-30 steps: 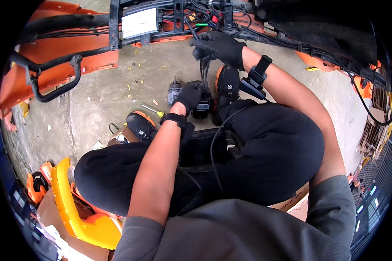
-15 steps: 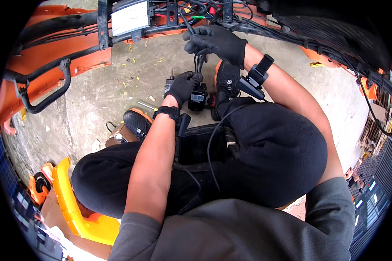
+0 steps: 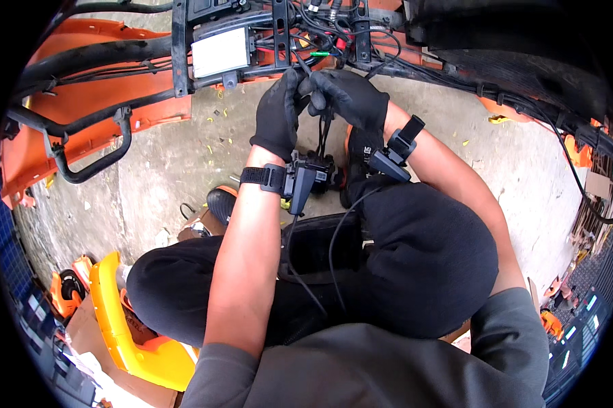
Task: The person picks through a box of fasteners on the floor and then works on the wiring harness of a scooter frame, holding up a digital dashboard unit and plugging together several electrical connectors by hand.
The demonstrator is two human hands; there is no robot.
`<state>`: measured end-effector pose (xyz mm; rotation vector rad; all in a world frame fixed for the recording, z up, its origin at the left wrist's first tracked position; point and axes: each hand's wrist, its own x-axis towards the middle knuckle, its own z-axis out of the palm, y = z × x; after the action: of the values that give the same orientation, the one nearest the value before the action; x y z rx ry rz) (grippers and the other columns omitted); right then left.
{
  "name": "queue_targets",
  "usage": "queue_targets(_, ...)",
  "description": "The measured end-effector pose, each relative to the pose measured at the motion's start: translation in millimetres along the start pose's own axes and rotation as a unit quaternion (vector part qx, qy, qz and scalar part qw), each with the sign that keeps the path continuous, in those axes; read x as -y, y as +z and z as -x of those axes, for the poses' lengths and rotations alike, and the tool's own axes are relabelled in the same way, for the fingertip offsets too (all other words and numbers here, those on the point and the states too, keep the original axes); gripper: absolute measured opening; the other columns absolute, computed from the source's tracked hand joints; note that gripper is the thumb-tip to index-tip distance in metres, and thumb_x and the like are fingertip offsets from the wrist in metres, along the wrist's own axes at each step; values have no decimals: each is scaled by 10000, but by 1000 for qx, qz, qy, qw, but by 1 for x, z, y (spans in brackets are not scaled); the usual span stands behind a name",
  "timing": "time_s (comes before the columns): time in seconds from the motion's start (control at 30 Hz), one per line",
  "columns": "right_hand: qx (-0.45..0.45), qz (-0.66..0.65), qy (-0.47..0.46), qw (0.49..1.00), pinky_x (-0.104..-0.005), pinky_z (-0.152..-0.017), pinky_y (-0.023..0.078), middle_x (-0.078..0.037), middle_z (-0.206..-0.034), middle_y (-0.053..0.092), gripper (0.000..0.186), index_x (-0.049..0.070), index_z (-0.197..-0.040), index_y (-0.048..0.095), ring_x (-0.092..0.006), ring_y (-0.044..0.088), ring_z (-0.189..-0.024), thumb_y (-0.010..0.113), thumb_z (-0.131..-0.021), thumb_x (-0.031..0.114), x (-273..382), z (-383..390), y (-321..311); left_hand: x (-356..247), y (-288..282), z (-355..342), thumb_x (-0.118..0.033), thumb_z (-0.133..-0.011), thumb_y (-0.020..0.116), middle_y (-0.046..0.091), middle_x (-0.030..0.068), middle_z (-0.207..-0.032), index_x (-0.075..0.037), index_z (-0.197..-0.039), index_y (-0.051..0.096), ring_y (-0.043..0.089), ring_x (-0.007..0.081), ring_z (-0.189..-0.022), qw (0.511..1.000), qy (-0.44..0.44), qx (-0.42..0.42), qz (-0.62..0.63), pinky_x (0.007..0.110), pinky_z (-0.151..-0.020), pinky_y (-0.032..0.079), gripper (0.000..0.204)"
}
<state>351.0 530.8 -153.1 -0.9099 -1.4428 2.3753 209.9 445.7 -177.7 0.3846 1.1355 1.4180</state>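
- Black gloves (image 3: 272,128) cover your left hand (image 3: 278,107) and right hand (image 3: 353,98).
- Your grey shirt (image 3: 361,367) has short sleeves (image 3: 514,326).
- You wear black trousers (image 3: 429,265).
- Your black wristbands (image 3: 261,178) carry cables (image 3: 329,253).

Room to the Left, Crowding Ahead

Just past the left hand (image 3: 277,112) and right hand (image 3: 353,98), the black frame rail (image 3: 260,70) and tangled wires (image 3: 334,42) bar the way forward. Little gap shows between the hands. Below them, black cables (image 3: 326,132) and the right shoe (image 3: 359,146) crowd the middle; the bent right knee (image 3: 429,258) fills space between the forearms. Left of the left hand, a hand could pass over concrete floor (image 3: 184,156) toward the looped bar (image 3: 125,139).
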Motion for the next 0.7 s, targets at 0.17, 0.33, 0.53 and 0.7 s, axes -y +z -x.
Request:
queue_targets(0.17, 15, -127, 28, 991, -262, -677, 485, 29, -663, 464, 321, 38, -942, 576, -89, 497, -635, 480, -976, 342, -1, 2, 2, 1, 5, -8, -371, -982, 466, 616, 54, -899, -32, -1091, 617, 613, 154, -795, 995, -59, 38, 70, 290, -738, 514, 386)
queue_targets(0.33, 21, -180, 58, 982, -225, -556, 391, 76, -621, 377, 334, 53, -936, 578, -52, 369, -534, 477, -977, 369, 2, 4, -1, 5, 11, -15, -382, -995, 430, 610, 57, -943, -16, -1128, 595, 604, 162, -864, 979, -60, 74, 180, 290, -780, 513, 423)
queue_targets(0.53, -3, -214, 82, 973, -187, -438, 251, 105, -572, 333, 332, 56, -923, 577, -22, 283, -465, 450, -993, 355, 6, 8, 3, 7, 18, -26, -413, -1004, 361, 620, 99, -1061, 5, -1256, 512, 578, 217, -1046, 974, -75, 95, 192, 326, -937, 461, 511)
queue_targets(0.7, -37, -192, 80, 977, -182, -404, 235, 102, -565, 349, 318, 85, -903, 565, -11, 307, -456, 434, -999, 358, 5, 6, 6, 10, 28, -23, -448, -992, 362, 610, 125, -1141, 18, -1230, 524, 580, 225, -1059, 983, -60, 62, 159, 327, -938, 464, 548)
